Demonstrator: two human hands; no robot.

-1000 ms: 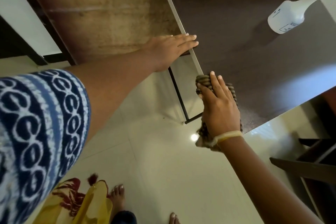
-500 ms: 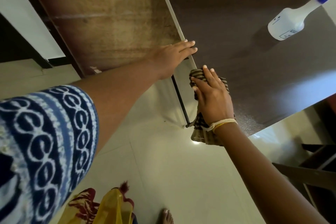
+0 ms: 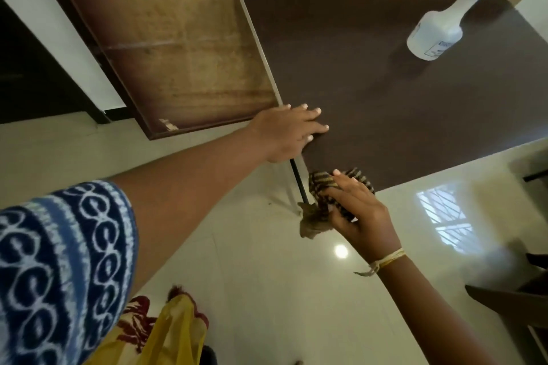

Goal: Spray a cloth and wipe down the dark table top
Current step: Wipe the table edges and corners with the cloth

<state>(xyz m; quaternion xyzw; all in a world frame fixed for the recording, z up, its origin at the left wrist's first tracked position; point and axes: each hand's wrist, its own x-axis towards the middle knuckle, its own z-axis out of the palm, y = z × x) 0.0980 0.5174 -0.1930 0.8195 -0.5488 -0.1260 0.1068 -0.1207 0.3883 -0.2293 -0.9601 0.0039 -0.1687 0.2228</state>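
Note:
The dark table top (image 3: 370, 74) fills the upper right of the head view. My left hand (image 3: 289, 135) lies flat on the table's left edge with its fingers spread, holding nothing. My right hand (image 3: 360, 210) grips a brown striped cloth (image 3: 321, 187) at the table's near left corner, and part of the cloth hangs off the edge. A white spray bottle (image 3: 436, 31) with a blue trigger stands at the far right of the table, well away from both hands.
A brown wooden board (image 3: 178, 47) leans beside the table's left edge. A thin black table leg (image 3: 298, 178) drops from the near corner to the glossy tiled floor (image 3: 267, 275). Dark furniture (image 3: 510, 299) stands at the lower right.
My right hand has drawn the cloth along the left edge toward the near corner, and the cloth now hangs partly off it. My left hand stays on the edge. The view has shifted.

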